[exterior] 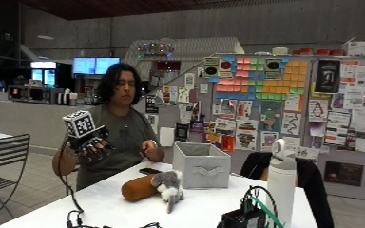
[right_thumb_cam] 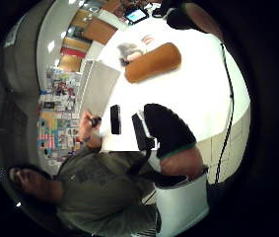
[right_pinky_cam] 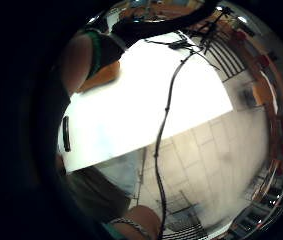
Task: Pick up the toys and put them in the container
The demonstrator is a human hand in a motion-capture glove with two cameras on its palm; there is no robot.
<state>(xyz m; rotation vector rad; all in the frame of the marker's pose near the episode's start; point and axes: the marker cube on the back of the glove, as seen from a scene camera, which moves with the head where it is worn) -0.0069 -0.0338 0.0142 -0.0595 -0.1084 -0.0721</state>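
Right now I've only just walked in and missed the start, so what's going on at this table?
A person sits at the white table with the gloved right hand raised in the air, holding nothing. Two toys, a brown stuffed log and a grey plush animal, lie touching on the table beside the grey fabric bin. Neither is in the bin yet. The bare hand rests near a dark phone.

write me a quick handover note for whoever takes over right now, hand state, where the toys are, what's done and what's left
Gloved right hand: raised beside the person's chest, above the table's edge, fingers relaxed, no grip on anything.
Toys: brown cylinder plush and grey plush animal lie touching on the white table, in front of the grey fabric container.
Done: neither toy has been put in.
Left: pick up both toys and put them in.
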